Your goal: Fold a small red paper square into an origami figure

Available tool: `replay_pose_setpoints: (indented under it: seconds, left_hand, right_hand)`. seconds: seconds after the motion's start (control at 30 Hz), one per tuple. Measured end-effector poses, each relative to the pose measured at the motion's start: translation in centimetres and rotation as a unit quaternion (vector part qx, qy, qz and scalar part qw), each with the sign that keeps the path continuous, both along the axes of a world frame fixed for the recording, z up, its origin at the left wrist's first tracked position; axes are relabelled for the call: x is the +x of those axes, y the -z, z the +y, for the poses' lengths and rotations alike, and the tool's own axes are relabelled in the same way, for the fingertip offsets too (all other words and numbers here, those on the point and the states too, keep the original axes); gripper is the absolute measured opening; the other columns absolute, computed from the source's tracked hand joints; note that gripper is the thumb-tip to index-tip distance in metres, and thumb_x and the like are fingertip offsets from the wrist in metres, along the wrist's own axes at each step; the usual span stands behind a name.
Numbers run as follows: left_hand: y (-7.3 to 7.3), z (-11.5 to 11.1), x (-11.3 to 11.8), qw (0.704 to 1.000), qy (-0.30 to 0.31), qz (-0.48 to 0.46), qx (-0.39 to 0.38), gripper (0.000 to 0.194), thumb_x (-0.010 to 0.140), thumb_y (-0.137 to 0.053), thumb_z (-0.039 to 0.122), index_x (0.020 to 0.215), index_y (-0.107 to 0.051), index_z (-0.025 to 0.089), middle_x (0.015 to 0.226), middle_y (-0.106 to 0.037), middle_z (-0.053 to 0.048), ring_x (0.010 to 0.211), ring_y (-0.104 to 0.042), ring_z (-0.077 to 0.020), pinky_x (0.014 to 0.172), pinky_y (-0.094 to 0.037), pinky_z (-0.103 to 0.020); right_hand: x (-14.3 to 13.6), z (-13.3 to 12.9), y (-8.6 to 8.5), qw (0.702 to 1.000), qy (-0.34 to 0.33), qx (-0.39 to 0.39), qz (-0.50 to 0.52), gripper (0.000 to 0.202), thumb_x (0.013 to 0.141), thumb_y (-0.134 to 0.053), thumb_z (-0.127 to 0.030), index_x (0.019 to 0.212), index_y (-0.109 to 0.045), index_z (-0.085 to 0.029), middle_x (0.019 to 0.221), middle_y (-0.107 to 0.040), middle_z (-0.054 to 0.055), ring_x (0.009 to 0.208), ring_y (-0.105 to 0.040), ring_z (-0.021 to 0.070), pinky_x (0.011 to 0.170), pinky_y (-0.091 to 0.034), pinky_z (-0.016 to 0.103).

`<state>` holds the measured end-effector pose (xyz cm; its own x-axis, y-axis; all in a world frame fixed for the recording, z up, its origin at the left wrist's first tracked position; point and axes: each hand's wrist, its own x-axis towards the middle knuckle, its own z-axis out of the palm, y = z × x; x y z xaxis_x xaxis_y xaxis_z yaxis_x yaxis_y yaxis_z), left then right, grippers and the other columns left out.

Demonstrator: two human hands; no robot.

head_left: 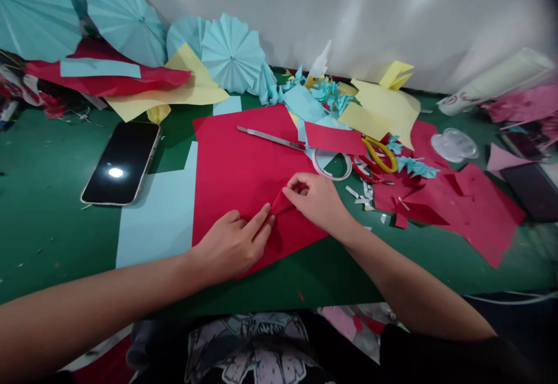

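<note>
A large red paper sheet (235, 169) lies on the green table, partly over a light blue sheet (159, 215). Above its lower right part, my right hand (316, 201) pinches a small folded red paper piece (281, 201) between thumb and fingers. My left hand (235, 241) rests on the sheet, its fingers together at the left end of that small piece. Farther up on the red sheet lies a slim silver cutter (270, 138). A white tape roll (332, 164) sits just beyond my right hand, beside scissors with yellow handles (380, 154).
A phone (124, 163) lies on the table (52, 198) at the left. Light blue pleated rosettes (231, 53) lean against the back wall. Red scraps (471, 210), yellow paper (383, 108), a glue bottle (320, 63) and a clear plastic lid (454, 144) lie toward the right.
</note>
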<state>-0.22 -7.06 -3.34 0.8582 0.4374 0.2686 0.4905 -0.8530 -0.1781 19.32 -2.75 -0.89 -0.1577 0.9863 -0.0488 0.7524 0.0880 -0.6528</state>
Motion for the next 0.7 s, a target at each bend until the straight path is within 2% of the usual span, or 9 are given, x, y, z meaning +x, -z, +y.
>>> replay_pose_setpoints:
  seconds: [0.33, 0.7]
  left_hand:
    - [-0.3, -0.1, 0.0, 0.999, 0.021, 0.044, 0.001, 0.040, 0.083, -0.035, 0.009, 0.118, -0.052, 0.001, 0.124, -0.049, -0.027, 0.051, -0.054, -0.0132, 0.051, -0.037, -0.030]
    - [-0.6, -0.1, 0.1, 0.998, 0.030, 0.058, -0.014, 0.041, 0.083, -0.036, 0.008, 0.120, -0.050, 0.000, 0.126, -0.047, -0.027, 0.057, -0.058, -0.0159, 0.051, -0.038, -0.031]
  right_hand:
    - [-0.3, -0.9, 0.8, 0.992, -0.018, 0.073, -0.097, 0.011, 0.080, -0.046, -0.019, 0.069, -0.043, -0.018, 0.069, -0.052, 0.001, 0.061, -0.046, 0.0120, 0.058, -0.034, 0.026]
    - [-0.4, -1.6, 1.3, 0.988, -0.016, 0.110, -0.110, 0.010, 0.080, -0.042, -0.016, 0.071, -0.040, -0.020, 0.071, -0.050, 0.003, 0.064, -0.046, 0.0150, 0.056, -0.032, 0.027]
